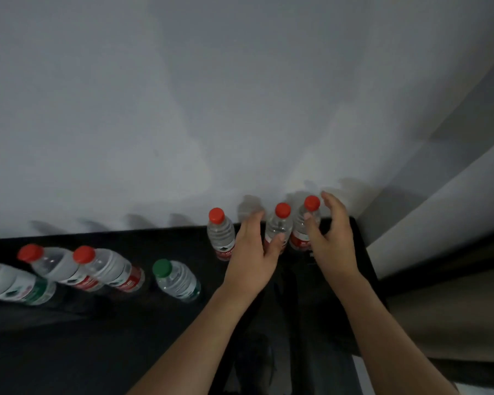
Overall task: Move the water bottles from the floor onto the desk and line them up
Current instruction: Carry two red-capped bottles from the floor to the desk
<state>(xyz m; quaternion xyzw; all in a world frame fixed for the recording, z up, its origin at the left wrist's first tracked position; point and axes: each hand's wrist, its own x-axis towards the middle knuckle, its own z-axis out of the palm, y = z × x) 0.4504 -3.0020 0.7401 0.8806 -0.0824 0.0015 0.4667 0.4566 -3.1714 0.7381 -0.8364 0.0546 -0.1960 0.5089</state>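
Note:
Several clear water bottles stand on the black desk point(97, 337) along the white wall. Three have red caps at the right end: one point(220, 238) stands free. My left hand point(251, 252) holds the middle bottle point(278, 226), thumb on its label and fingers at its left side. My right hand point(330, 238) holds the rightmost bottle point(303, 232), thumb across its neck and fingers behind it. Further left stand a green-capped bottle point(177, 280), two red-capped bottles point(109, 269) point(54, 263) and a green-labelled bottle point(15, 283) cut off by the frame edge.
The desk's right edge point(365, 252) lies just beyond the rightmost bottle, next to a pale panel point(439, 218). The wall point(211, 109) is directly behind the bottles. A dark strap or bag point(268, 323) lies on the desk between my forearms.

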